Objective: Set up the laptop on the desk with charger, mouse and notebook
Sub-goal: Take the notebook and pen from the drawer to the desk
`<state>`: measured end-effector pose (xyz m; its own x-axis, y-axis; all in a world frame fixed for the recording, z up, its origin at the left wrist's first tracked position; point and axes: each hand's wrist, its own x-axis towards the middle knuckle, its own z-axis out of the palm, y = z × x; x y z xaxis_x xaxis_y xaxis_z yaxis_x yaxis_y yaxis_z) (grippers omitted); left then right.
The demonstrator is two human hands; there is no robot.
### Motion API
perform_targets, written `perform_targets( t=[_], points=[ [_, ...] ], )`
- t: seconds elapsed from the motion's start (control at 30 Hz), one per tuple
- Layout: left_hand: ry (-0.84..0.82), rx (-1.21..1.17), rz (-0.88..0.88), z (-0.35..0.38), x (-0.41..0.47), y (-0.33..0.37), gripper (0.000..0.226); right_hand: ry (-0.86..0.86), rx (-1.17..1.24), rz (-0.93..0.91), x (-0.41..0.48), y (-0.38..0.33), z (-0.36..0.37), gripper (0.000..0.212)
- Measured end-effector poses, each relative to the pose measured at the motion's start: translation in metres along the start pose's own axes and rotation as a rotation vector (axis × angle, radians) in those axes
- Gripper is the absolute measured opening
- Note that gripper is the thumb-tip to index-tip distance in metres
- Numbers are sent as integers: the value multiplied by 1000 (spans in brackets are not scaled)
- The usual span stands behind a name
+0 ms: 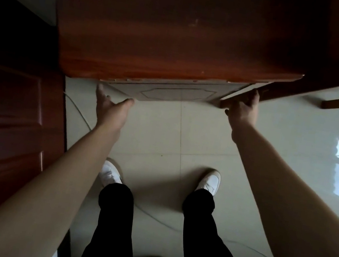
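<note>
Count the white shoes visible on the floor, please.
2. The left shoe stands on the tiled floor beside the left arm; the right shoe stands further right, below the right hand, which grips the pale panel. Black trouser legs cover both heels.

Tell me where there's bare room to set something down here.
The wooden desktop is bare from its left edge to its right corner. Crowded: its front edge, where the left hand touches and the right hand grips the pale panel beneath.
</note>
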<state>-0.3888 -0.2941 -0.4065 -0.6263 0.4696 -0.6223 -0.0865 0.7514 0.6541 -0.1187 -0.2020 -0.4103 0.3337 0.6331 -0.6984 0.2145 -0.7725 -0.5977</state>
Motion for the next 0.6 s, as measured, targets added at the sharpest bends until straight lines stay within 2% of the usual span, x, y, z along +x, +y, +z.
perform_targets(
  t=[0.17,0.27,0.43,0.53,0.6],
  points=[
    [-19,27,-7,14,25,8,85,-46,17,-114,20,-6,-7,82],
    [2,-37,-19,8,31,6,53,-80,32,-121,18,-7,-6,88],
    [43,-51,36,4,23,6,38,-71,60,-136,13,-9,-3,86],
    [112,-84,104,7,13,11,42,7,32,-226,4,-8,-3,85],
    [132,-115,94,10,10,16,68,37,52,-268,-1,-12,-2,85]
  ],
)
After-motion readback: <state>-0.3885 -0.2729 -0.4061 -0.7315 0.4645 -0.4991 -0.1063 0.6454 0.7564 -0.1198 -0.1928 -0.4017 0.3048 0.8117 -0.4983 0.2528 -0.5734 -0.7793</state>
